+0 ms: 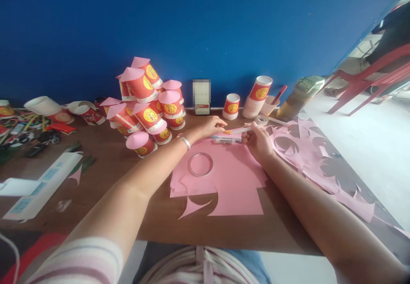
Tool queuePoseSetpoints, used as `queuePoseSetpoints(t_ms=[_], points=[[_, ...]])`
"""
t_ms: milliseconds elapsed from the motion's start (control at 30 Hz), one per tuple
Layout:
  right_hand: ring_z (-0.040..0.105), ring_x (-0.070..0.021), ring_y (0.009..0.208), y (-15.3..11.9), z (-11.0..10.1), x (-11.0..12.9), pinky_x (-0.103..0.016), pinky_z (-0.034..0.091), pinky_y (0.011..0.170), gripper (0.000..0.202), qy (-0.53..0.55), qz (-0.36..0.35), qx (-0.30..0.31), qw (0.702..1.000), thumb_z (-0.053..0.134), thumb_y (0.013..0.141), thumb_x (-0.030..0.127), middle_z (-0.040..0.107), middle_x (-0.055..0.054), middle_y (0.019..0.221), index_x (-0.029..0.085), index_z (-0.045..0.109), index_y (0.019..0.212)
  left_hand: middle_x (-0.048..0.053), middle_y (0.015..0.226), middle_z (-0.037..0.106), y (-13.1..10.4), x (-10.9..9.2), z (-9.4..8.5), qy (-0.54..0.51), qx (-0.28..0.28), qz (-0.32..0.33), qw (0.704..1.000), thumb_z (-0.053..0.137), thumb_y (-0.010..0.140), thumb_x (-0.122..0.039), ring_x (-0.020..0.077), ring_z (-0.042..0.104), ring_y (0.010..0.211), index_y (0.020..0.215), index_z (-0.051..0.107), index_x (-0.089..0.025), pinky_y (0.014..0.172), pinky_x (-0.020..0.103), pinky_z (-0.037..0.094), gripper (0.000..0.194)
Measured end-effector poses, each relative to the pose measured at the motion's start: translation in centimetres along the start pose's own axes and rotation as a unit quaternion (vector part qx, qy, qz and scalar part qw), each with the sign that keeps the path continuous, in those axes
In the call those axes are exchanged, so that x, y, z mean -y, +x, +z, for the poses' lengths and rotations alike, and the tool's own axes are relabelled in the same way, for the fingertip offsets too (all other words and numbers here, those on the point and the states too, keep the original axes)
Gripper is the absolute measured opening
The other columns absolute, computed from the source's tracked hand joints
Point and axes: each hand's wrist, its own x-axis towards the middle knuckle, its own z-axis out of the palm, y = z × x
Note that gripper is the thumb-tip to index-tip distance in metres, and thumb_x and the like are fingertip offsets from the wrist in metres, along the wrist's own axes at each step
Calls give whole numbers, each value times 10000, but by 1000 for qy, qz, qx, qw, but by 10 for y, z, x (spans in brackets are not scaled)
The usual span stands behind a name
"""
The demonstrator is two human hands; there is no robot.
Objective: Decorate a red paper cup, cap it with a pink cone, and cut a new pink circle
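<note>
My right hand (260, 141) is closed around a slim white stick-like tool (241, 130) with an orange end pointing left. I cannot make out its exact kind. Close to that orange end is my left hand (211, 126), its fingers apart and slightly bent, holding nothing I can see. Just below the tool, a clear pen-like tube with a printed label (226, 141) lies on stacked pink paper (237, 177). On the same paper rests a thin round ring (201, 164), nearer to me. Curved pieces are cut from the paper's front edge, and a pink scrap (192, 206) lies there.
Red paper cups with pink cone tops (149, 115) are piled at left. Toward the wall stand a phone (201, 97), a red cup (231, 106), stacked cups (258, 98), a tape roll (262, 121) and a bottle (299, 98). Pink offcuts (307, 151) cover the right; a power strip (45, 185) lies left.
</note>
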Motion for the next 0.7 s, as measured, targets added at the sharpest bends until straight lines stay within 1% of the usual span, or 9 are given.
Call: queuePoseSetpoints(t_ms=[67, 133, 200, 267, 367, 433, 500, 600, 700], points=[[548, -97, 516, 0, -2, 0, -215, 469, 453, 447, 0, 1, -1, 1000, 890, 755, 607, 603, 35, 604, 220, 672, 801, 74, 1130, 771, -24, 7, -10, 9, -45, 16, 999, 650, 930, -227, 182, 718, 954, 1087, 792, -184, 865, 306, 556, 217], [562, -99, 523, -1, -4, -2, -212, 476, 456, 428, -7, -4, 3, 1000, 926, 728, 554, 603, 42, 606, 222, 668, 803, 76, 1096, 759, -56, 12, -19, 23, -115, 19, 993, 635, 950, -201, 174, 712, 947, 1078, 771, -173, 882, 314, 565, 189], [562, -95, 509, -1, -4, -5, -213, 481, 460, 425, -24, -10, 13, 1000, 934, 719, 538, 610, 41, 603, 214, 671, 799, 65, 1071, 745, -90, 12, -26, 31, -141, 20, 989, 647, 957, -210, 169, 703, 932, 1085, 754, -180, 884, 322, 577, 170], [564, -97, 498, -2, -3, -7, -220, 485, 462, 425, -49, -14, 20, 999, 911, 742, 553, 615, 31, 598, 205, 674, 792, 63, 1095, 732, -120, 7, -31, 55, -125, 26, 990, 722, 933, -292, 183, 695, 955, 1124, 746, -195, 928, 353, 582, 216], [569, -105, 496, -6, 3, -10, -232, 481, 463, 414, -80, -16, 26, 996, 876, 779, 563, 622, 18, 599, 201, 676, 793, 83, 1192, 697, -152, -9, -34, 103, -76, 30, 991, 865, 805, -456, 267, 649, 1155, 1226, 726, -217, 1055, 442, 551, 504], [565, -108, 498, -9, 8, -11, -238, 470, 463, 414, -89, -22, 31, 995, 884, 767, 558, 624, 12, 597, 198, 681, 779, 100, 1212, 685, -163, -20, -32, 136, -27, 32, 990, 912, 734, -499, 302, 622, 1173, 1247, 719, -200, 1056, 479, 547, 624], [558, -112, 500, -11, 11, -11, -246, 452, 459, 428, -93, -28, 34, 995, 905, 735, 558, 624, 6, 592, 191, 684, 749, 113, 1220, 679, -168, -28, -30, 159, 2, 31, 987, 924, 718, -500, 304, 617, 1139, 1260, 710, -180, 1045, 491, 545, 664], [551, -116, 505, -13, 13, -11, -253, 436, 458, 445, -96, -31, 30, 994, 924, 710, 556, 622, -2, 590, 186, 676, 723, 124, 1202, 675, -172, -32, -26, 182, 13, 30, 983, 914, 729, -513, 303, 609, 1113, 1272, 700, -163, 1040, 484, 534, 681], [545, -115, 508, -13, 12, -11, -257, 436, 468, 449, -103, -35, 26, 994, 913, 732, 569, 607, 2, 588, 193, 669, 720, 126, 1175, 672, -173, -32, -23, 207, 9, 27, 978, 877, 757, -561, 308, 605, 1096, 1262, 700, -167, 1025, 477, 523, 665]])
